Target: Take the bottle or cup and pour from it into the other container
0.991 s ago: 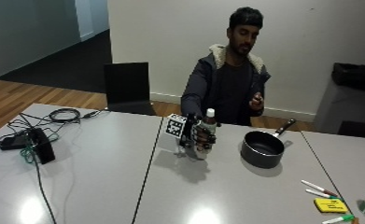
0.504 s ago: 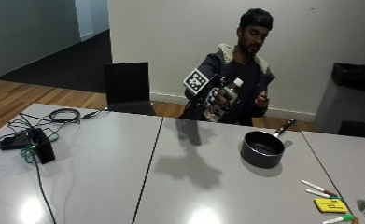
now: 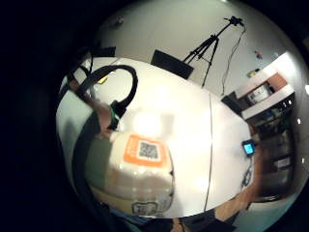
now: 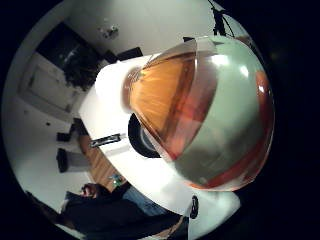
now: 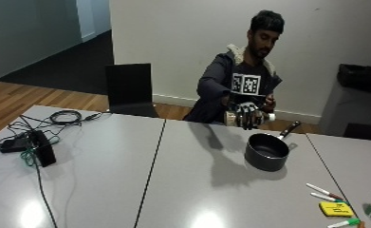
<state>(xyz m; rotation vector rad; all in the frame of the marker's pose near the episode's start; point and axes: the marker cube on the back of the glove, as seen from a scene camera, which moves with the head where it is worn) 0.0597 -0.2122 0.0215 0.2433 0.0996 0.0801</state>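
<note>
My gloved right hand [image 5: 248, 115] grips a clear bottle [image 5: 236, 117] of amber liquid and holds it tipped on its side in the air above the black saucepan [image 5: 267, 151]. The bottle's white cap end [image 5: 270, 116] points toward the pan's handle side. Close to my palm, the bottle [image 4: 200, 110] shows amber liquid and a green label, with the saucepan [image 4: 142, 140] on the table below it. The little finger side palm view shows the bottle's label with an orange patch [image 3: 145, 151]. The bare left hand [image 5: 268, 102] hovers beside the cap.
The saucepan's handle [image 5: 290, 128] points to the far right. Markers [image 5: 324, 191] and a yellow block [image 5: 335, 208] lie at the near right. A black box with cables [image 5: 36, 147] sits at the table's left. A dark chair [image 5: 129, 90] stands behind the table.
My hand lifted the bottle off the table, carried it right and over the saucepan, and tipped it onto its side.
</note>
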